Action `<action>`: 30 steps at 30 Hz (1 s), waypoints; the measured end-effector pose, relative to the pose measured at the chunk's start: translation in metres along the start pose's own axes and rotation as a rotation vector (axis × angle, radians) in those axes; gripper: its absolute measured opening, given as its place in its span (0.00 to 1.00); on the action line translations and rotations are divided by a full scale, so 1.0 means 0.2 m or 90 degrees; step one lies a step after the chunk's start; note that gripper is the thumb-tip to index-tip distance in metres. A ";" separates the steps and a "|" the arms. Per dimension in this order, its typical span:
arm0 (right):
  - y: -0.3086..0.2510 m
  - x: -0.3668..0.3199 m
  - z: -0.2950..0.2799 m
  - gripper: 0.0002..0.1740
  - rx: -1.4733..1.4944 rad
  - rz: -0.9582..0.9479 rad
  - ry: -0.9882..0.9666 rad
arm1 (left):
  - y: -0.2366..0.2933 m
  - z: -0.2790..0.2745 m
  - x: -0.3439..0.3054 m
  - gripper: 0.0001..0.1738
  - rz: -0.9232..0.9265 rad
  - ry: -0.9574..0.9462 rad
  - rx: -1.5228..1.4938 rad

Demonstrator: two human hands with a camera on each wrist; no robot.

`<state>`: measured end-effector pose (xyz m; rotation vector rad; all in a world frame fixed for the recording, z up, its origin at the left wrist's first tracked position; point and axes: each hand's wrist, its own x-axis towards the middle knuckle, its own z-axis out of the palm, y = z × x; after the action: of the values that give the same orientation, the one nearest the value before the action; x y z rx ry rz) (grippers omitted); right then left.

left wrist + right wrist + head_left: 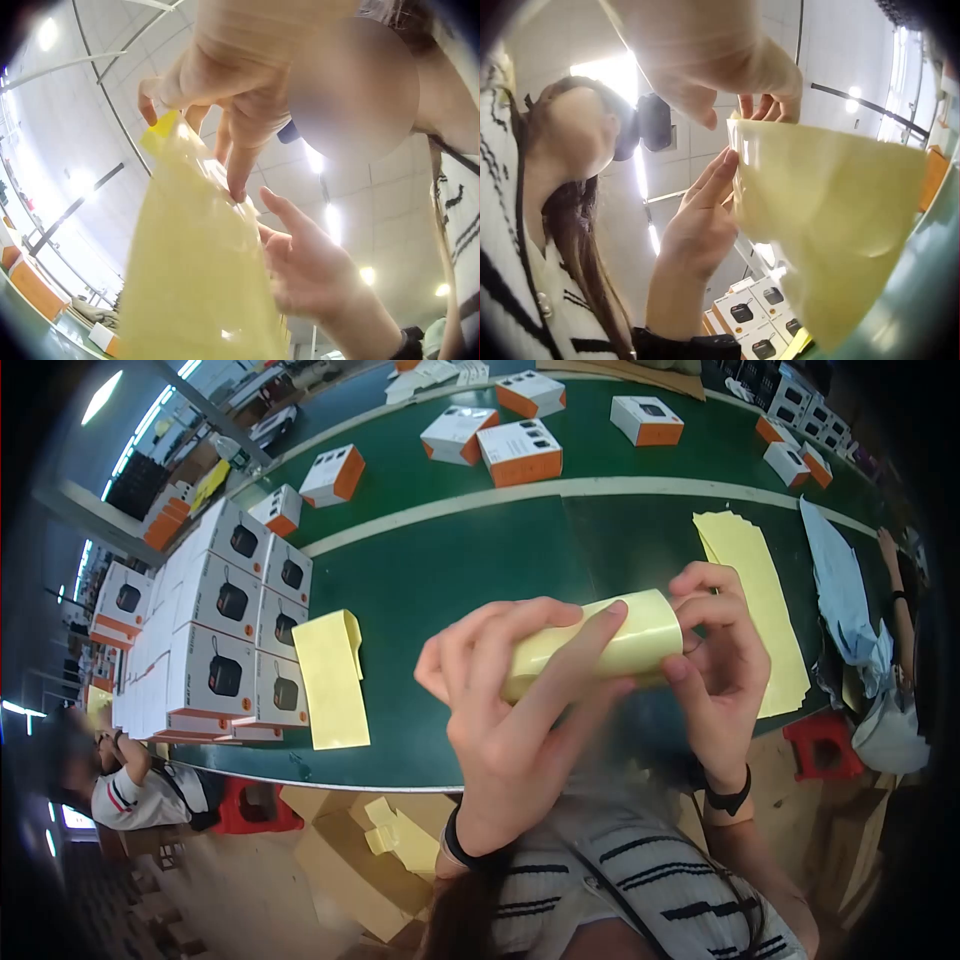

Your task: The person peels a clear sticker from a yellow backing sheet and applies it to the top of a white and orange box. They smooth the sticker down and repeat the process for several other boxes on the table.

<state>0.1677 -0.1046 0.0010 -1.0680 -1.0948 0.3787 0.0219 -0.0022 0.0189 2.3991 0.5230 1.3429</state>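
A glossy pale yellow sheet point(600, 640), bent into a curved, tube-like shape, is held up over the green table's near edge. The left hand point(515, 710) grips its left part, fingers curled round it with one finger lying across the top. At its right end, the right hand point(725, 660) has bent fingers and thumb at the rim. In the left wrist view the yellow sheet point(195, 255) hangs below the left hand point(232, 97). The right wrist view shows the sheet point(825, 202) widening away from the right hand point(712, 67).
Stacked white boxes point(215, 625) stand at left beside a folded yellow piece point(335, 680). A pile of yellow sheets point(765, 620) lies at right, near a pale blue bag point(840, 585). White-and-orange boxes point(520, 452) lie beyond. An open carton point(350, 860) is below; another person point(140, 790) is at left.
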 end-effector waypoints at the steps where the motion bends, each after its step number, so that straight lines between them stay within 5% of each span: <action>1: -0.01 -0.01 0.01 0.23 0.019 0.037 0.038 | 0.01 -0.01 -0.01 0.31 -0.010 -0.005 -0.002; 5: 0.04 -0.05 0.00 0.23 0.048 -0.061 0.031 | 0.02 -0.01 -0.05 0.32 -0.060 -0.004 -0.026; 7: -0.01 -0.07 0.02 0.22 0.052 0.000 0.048 | 0.03 -0.03 -0.05 0.32 -0.148 -0.032 -0.016; 9: -0.07 -0.05 0.04 0.20 0.121 0.204 0.028 | 0.03 -0.01 -0.03 0.30 -0.122 -0.008 0.044; 11: -0.06 -0.04 0.06 0.16 0.132 0.230 0.030 | 0.03 0.02 -0.03 0.28 -0.095 0.016 0.103; 13: -0.03 -0.05 0.05 0.14 0.077 0.185 0.005 | 0.02 0.06 -0.06 0.19 0.073 0.148 0.271; 18: 0.00 -0.07 0.06 0.12 -0.050 0.074 -0.015 | 0.03 0.08 -0.07 0.09 0.060 0.082 0.148; 30: 0.02 -0.10 0.04 0.13 -0.229 -0.041 -0.082 | 0.02 0.09 -0.08 0.10 0.097 0.031 0.149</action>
<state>0.1528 -0.1129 -0.0121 -1.3349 -1.3422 0.2037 0.0296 -0.0141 0.0004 2.6471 0.5480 1.4808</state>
